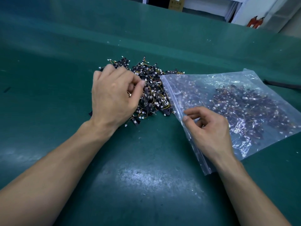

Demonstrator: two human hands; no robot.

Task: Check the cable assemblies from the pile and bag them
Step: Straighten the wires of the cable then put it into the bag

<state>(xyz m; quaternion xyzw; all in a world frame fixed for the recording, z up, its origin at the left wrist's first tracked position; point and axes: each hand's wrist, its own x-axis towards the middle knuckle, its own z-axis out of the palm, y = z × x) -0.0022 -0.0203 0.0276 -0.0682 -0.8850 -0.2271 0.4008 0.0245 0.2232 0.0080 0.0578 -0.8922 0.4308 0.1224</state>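
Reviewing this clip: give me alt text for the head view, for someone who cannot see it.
A person's left hand grips small cable assemblies from a pile on a green table. The right hand, fingers curled, rests at the mouth of a clear zip bag that lies just right of the pile and already holds many assemblies.

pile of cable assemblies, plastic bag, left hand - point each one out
pile of cable assemblies (154, 88): head view, middle of the loose heap.
plastic bag (171, 95): head view, on its zip edge.
left hand (112, 98): head view, back of the hand.
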